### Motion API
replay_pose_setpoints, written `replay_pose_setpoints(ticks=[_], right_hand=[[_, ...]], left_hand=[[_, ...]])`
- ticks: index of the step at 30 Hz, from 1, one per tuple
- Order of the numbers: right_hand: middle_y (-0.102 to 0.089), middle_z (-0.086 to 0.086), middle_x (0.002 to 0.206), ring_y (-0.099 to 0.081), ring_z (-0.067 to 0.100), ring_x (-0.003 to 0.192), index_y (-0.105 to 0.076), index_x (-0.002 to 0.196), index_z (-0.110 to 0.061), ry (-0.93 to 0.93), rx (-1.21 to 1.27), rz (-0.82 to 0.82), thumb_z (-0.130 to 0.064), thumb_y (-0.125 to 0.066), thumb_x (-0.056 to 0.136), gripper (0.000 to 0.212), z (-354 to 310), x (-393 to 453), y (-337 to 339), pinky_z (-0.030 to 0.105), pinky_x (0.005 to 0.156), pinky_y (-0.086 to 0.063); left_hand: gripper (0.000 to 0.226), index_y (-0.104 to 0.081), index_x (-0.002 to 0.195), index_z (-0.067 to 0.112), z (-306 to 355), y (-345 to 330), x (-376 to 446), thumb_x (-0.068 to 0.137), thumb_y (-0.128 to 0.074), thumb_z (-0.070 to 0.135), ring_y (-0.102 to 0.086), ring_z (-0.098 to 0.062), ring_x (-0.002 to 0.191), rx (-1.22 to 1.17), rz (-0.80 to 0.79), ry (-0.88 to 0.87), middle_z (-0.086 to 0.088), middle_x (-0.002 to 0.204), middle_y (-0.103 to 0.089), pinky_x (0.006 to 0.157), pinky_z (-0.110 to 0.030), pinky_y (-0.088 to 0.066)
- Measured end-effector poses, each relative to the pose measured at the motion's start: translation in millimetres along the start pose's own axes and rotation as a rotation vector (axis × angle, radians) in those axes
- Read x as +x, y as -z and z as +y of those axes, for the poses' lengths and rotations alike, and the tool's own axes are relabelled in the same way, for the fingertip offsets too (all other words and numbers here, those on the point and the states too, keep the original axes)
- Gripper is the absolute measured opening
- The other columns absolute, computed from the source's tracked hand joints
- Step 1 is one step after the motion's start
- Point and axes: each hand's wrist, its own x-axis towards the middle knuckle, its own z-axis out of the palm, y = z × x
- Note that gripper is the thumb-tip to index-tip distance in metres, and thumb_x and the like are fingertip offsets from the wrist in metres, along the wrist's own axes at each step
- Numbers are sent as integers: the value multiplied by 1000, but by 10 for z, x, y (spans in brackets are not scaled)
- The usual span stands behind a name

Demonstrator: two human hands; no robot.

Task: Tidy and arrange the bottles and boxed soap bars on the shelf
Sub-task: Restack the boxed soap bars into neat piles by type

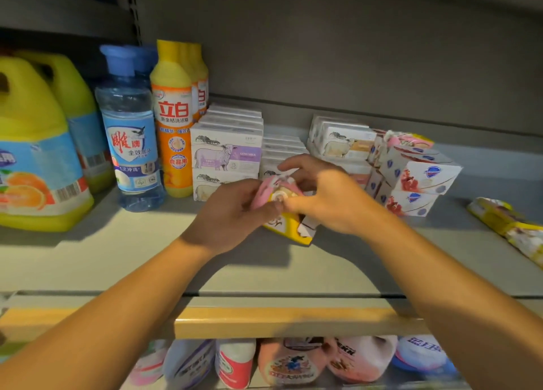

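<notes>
Left hand [232, 213] and right hand [326, 196] together pinch a pink soap packet [274, 191], held just between them above the shelf [117, 251]. Long axis runs roughly hand to hand. Yellow soap box [289, 228] lies directly beneath. Nearest stack, the sheep-print boxes [226, 154], lies beyond the left hand.

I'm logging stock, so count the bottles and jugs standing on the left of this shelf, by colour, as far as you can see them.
Yellow jugs: 2
Clear bottles with blue caps: 2
Orange-and-yellow dish soap bottles: at least 3; those behind are mostly hidden
Total: at least 7
</notes>
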Motion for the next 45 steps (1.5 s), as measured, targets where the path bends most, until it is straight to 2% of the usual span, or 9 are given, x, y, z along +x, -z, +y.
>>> replay_pose_setpoints(ticks=[4, 8, 12, 20, 26, 33, 37, 42, 45], right_hand=[[-64, -14, 107, -61, 1, 101, -56, 123, -28, 29, 186, 150, -20, -79, 77, 52, 107, -66, -195, 25, 88, -51], [-55, -14, 125, -57, 0, 110, -45, 133, -40, -43, 324, 242, -27, -80, 71, 72, 277, -240, -341, 18, 86, -50], [-64, -16, 114, -69, 4, 91, -53, 115, -42, -59, 633, 213, -12, -70, 84, 47, 334, -238, -404, 15, 66, -52], [-69, -17, 99, -67, 4, 95, -61, 102, -44, 64, 492, 465, -6, -76, 75, 49, 381, -257, -337, 18, 77, -54], [-66, -9, 111, -62, 7, 104, -60, 118, -38, 213, 268, 548, -12, -72, 77, 50, 346, -289, -330, 18, 88, -50], [-67, -8, 111, -63, 9, 105, -61, 118, -35, 199, 303, 527, -12, -71, 77, 48, 375, -270, -342, 23, 90, -51], [-71, -14, 103, -67, 4, 96, -63, 115, -31, 54, 417, 439, -23, -69, 76, 41, 419, -250, -355, 23, 83, -54], [-69, -13, 106, -69, 3, 88, -51, 121, -34, -127, 454, 323, -38, -66, 76, 47, 493, -199, -395, 32, 83, -58], [-54, -28, 117, -57, -11, 102, -41, 136, -41, -65, 321, 391, -42, -71, 77, 66, 473, -224, -385, 10, 85, -46]], left_hand=[[52, -61, 103, -16, -49, 23, 13, 85, -72, 31, -66, -36, 85, -186, 39, 71, -38, 100, -64, 86, -56, -52], [33, -68, 111, 1, -104, 48, 27, 84, -66, 22, -71, -29, 101, -576, 96, 159, -18, 107, -73, 90, -42, -58], [35, -66, 117, 8, -140, 66, 51, 84, -67, 21, -67, -28, 111, -738, 22, 85, -16, 117, -71, 94, -39, -55], [32, -71, 113, 24, -124, 37, 51, 82, -69, 17, -67, -31, 108, -315, 86, -74, -4, 114, -73, 98, -54, -51], [39, -66, 121, 12, -104, 71, 17, 86, -68, -4, -67, -11, 109, -180, 131, -204, 4, 114, -73, 91, -20, -51], [40, -68, 115, 22, -108, 65, 26, 84, -70, -4, -68, -8, 106, -166, 151, -229, 9, 111, -73, 87, -16, -50], [26, -72, 105, 14, -125, 47, 32, 79, -73, 18, -72, -21, 98, -241, 143, -79, -4, 100, -77, 85, -33, -59], [67, -66, 93, -14, -188, 69, 53, 66, -74, 47, -69, -42, 88, -313, 104, 158, -34, 97, -67, 77, -46, -60], [72, -63, 93, -17, -202, 93, 59, 66, -76, 48, -66, -32, 75, -333, 144, 217, -38, 96, -64, 68, -38, -61]])
